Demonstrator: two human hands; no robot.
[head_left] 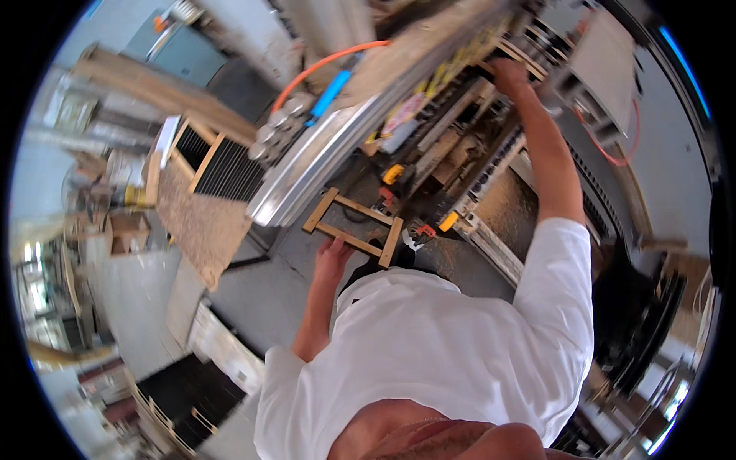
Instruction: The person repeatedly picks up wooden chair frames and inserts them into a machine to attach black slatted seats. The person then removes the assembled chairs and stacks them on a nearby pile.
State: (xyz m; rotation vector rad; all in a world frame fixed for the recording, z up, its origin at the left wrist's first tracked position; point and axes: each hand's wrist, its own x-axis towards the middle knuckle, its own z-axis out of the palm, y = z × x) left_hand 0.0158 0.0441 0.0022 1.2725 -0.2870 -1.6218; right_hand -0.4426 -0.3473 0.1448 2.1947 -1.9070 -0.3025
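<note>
Pale wood forms the small rectangular frame (353,227), two long rails joined by short end pieces, lying on the grey work surface (253,295) near the centre of the view. The left hand (332,257) lies at the frame's 7 o'clock, fingers spread and resting against its near rail; whether they grip the rail cannot be told. The right hand (510,75) is raised to 1 o'clock of the frame, well apart from it, reaching into the slatted wooden rack (529,46) at the top of the view; its fingers are curled there, but what they hold is hidden. At the frame's 3 o'clock lie small orange and yellow tools (437,225). At 10 o'clock a long bright metal bar (322,157) runs diagonally, with an orange hose (322,65) and a blue fitting (331,93) above it. At 9 o'clock a black slatted panel (228,170) sits beside a chipboard sheet (201,222).
</note>
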